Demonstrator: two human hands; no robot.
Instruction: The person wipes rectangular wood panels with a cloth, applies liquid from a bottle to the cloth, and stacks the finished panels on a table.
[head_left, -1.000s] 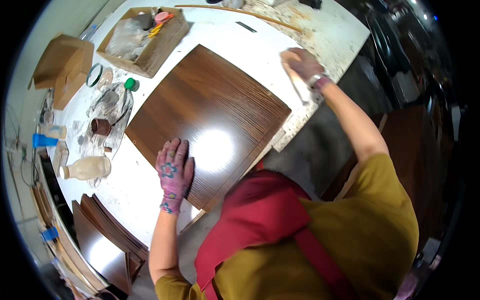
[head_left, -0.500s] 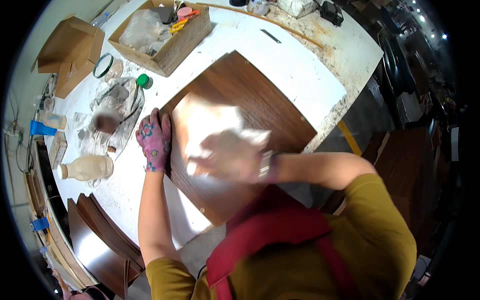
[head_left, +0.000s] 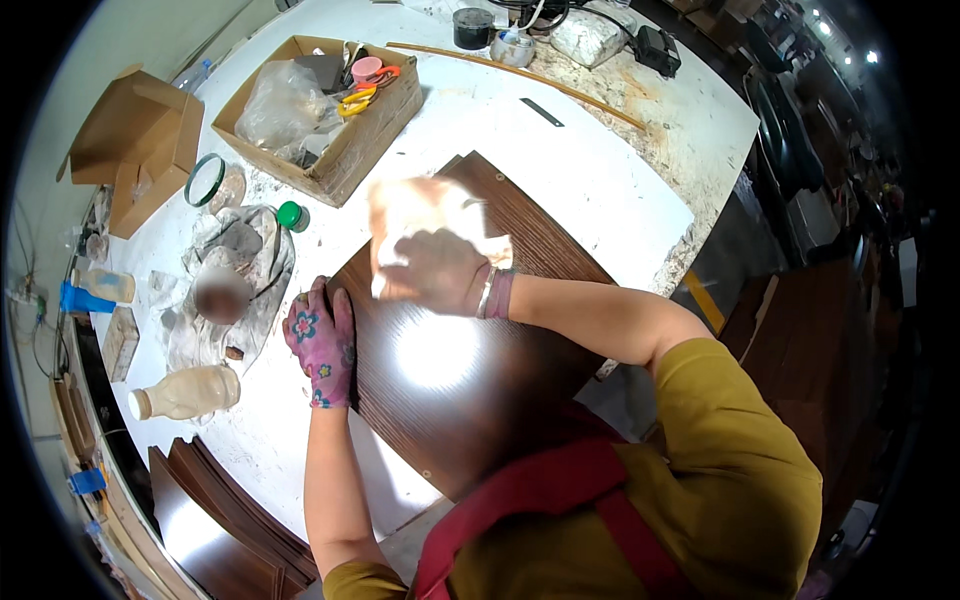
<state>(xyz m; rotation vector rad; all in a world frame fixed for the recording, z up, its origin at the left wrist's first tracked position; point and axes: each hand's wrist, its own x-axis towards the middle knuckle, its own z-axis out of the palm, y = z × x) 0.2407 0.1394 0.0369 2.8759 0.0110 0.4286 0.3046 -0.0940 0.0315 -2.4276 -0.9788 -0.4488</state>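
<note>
A dark brown wood-grain panel (head_left: 470,370) lies on the white worktable, light glaring off its face. At its left edge is my left hand (head_left: 322,345), in a purple flowered glove, its fingers closed along the edge and the thumb side against the panel. My right hand (head_left: 440,272) presses a white cloth (head_left: 425,205) onto the panel's upper left part. Motion smears this cloth and the fingers on it. A corner of something brown shows under the panel's far end.
Left of the panel are a stained rag (head_left: 250,255), a green-capped jar (head_left: 292,215) and a cloudy bottle (head_left: 195,392) on its side. Beyond stands a carton (head_left: 345,165) with scissors (head_left: 357,101). A thin strip (head_left: 540,112) lies far right; curved brown panels (head_left: 215,510) stand near left.
My right hand has moved the cloth away from me, toward the panel's far left part. My left hand stays at the left edge. The whole view has shifted slightly.
</note>
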